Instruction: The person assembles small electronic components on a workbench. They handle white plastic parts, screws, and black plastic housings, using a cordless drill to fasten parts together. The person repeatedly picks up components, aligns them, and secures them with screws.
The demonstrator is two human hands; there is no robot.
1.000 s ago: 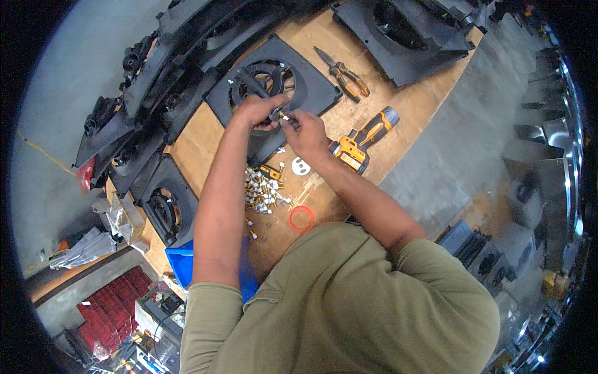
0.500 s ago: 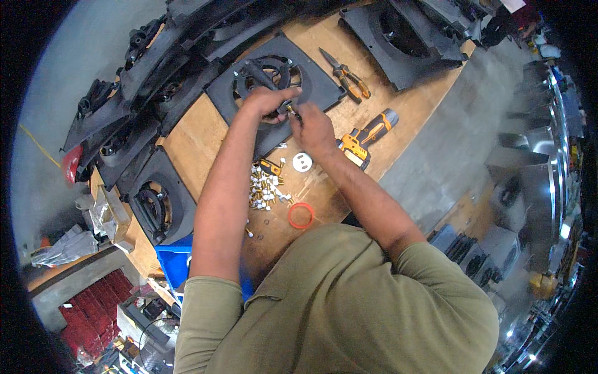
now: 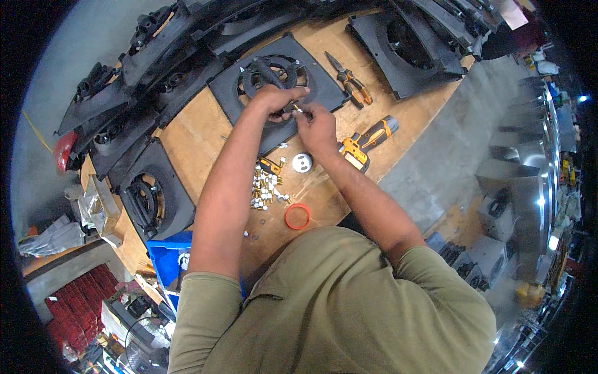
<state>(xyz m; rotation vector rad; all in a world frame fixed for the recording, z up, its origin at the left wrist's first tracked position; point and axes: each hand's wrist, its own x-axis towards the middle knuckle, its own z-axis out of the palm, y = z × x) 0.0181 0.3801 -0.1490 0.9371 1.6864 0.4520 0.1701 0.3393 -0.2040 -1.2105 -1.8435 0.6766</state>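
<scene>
Right hand (image 3: 319,128) pinches a fitting (image 3: 298,108) — slanting, brass end up-left (left hand (image 3: 277,101) curled, grip unclear).

Held fitting (image 3: 298,109) too small to tell, perhaps brass, bin (image 3: 163,260) half-hidden

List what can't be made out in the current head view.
In the head view:
Left hand: its own back hides its grip.
Brass-coloured piece at the right hand: too small for detail.
Drill: front end, behind right arm.
Blue bin: partly behind left arm.
Black panels: cut by upper edge.
</scene>
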